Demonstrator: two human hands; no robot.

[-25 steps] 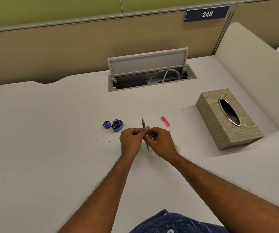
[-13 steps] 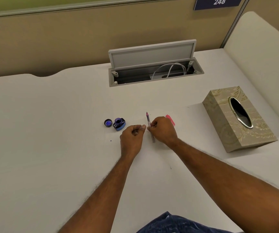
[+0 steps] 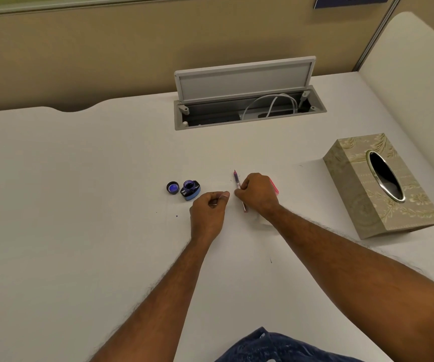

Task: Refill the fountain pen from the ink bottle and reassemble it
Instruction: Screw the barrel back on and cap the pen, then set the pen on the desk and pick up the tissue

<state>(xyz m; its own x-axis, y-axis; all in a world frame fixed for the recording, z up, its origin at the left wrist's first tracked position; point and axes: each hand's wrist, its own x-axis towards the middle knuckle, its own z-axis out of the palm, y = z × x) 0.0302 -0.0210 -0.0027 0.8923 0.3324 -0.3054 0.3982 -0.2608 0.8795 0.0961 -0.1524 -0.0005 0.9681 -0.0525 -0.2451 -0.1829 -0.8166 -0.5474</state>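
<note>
An open ink bottle (image 3: pixel 190 189) with a blue base stands on the white desk (image 3: pixel 80 205), and its black cap (image 3: pixel 172 187) lies just to its left. My right hand (image 3: pixel 257 194) is shut on the thin fountain pen's inner part (image 3: pixel 236 180), whose purple-stained nib end points away from me. A pink pen piece (image 3: pixel 275 188) lies behind that hand, mostly hidden. Just right of the bottle, my left hand (image 3: pixel 209 210) rests with curled fingers, thumb against forefinger, a short gap from the pen. Nothing shows in it.
A patterned tissue box (image 3: pixel 383 186) stands at the right. An open cable hatch (image 3: pixel 247 100) with white cables sits at the back of the desk. Small ink specks (image 3: pixel 176 216) dot the desk near the bottle. Something pale (image 3: pixel 263 221) lies under my right wrist.
Both hands held the pen together a second ago. My left hand has let go and stays by the bottle, while my right hand has carried the pen slightly right, towards the pink piece.
</note>
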